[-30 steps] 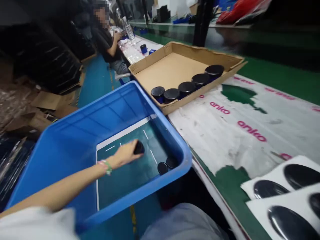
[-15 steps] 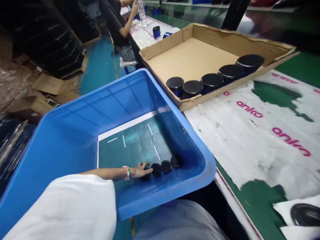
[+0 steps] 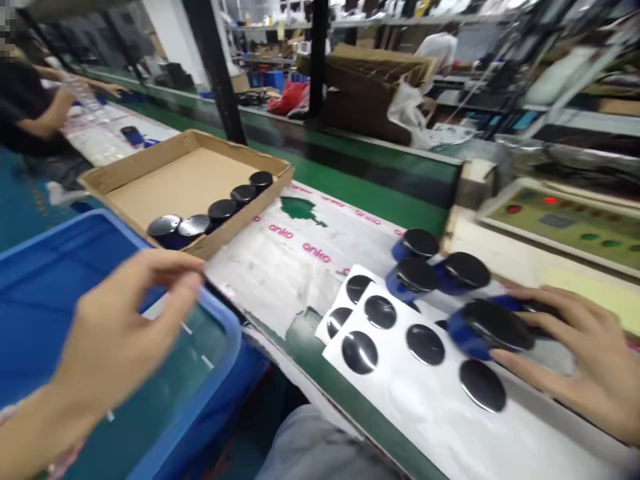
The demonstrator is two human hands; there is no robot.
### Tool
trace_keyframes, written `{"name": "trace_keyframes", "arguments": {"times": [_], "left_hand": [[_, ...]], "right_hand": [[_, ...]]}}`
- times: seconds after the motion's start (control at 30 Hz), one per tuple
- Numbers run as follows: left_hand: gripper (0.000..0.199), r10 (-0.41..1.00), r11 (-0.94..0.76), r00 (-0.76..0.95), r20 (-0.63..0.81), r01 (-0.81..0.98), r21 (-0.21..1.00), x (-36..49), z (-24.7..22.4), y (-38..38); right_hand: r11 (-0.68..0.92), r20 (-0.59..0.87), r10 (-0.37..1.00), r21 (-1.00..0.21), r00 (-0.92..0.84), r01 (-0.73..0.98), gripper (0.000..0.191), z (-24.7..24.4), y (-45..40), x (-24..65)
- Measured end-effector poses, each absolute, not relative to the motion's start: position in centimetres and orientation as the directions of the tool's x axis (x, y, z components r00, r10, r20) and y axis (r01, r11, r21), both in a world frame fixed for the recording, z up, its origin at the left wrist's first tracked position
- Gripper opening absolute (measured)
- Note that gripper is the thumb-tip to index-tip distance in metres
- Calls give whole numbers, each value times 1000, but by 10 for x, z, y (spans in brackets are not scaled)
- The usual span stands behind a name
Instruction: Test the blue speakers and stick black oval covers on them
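My left hand [image 3: 125, 327] hovers over the near right side of the large blue bin [image 3: 227, 333], its fingers bent with a gap to the thumb and nothing between them. On the right, my right hand [image 3: 580, 353] has thumb and fingers around the side of a round blue container with a black top [image 3: 493, 327]. This container is above a white sheet [image 3: 400, 393] carrying round black glossy stickers [image 3: 483, 385]. Close behind stand more of the same, such as one black-topped blue container [image 3: 417, 245]. The right hand's outer fingers are partly blurred.
A shallow cardboard tray [image 3: 150, 177] holds several black-topped containers along its near edge. Printed white sheeting [image 3: 280, 267] covers the worktable. A control panel [image 3: 565, 220] with a red light stands at the right. Another person [image 3: 30, 113] sits at the far left.
The view has swung right to the worktable. My left hand has come up out of the bin, away from the containers there. My right hand has come into view holding a container.
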State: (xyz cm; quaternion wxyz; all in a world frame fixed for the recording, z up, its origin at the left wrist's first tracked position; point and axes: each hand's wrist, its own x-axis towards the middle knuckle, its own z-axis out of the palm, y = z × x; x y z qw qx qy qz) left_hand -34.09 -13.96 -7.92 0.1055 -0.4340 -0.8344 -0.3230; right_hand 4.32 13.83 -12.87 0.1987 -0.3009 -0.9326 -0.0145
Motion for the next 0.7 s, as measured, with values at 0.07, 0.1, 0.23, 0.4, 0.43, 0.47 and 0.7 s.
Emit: {"name": "trace_keyframes", "arguments": {"times": [0.07,0.1,0.23,0.4,0.43,0.47,0.7], "left_hand": [[31,822,-35,-141,552,955,295,-283,-66,-100],[47,841,-208,44,539,946,248,-253,-67,-80],[94,902,-348,255,348,907,236,-162,-101,-13],[85,977,-201,176,122,949,241,-119,-122,13],[83,984,-173,160,76,961,215,-114,-119,15],[83,990,-143,142,17,971,193,-109,-115,19],[59,946,-124,178,-271,971,206,-93,-93,71]], "right_hand": [[870,372,486,-123,-791,477,39,-124,116,37],[875,366,482,-157,-796,458,41,-123,104,31],[870,207,466,-284,-860,403,51,-121,80,25],[758,103,570,-450,-816,473,42,-104,117,71],[728,137,621,-466,-772,503,38,-101,128,78],[708,180,659,-477,-730,521,37,-99,140,80],[806,142,524,-400,-840,436,58,-100,188,11]]}}
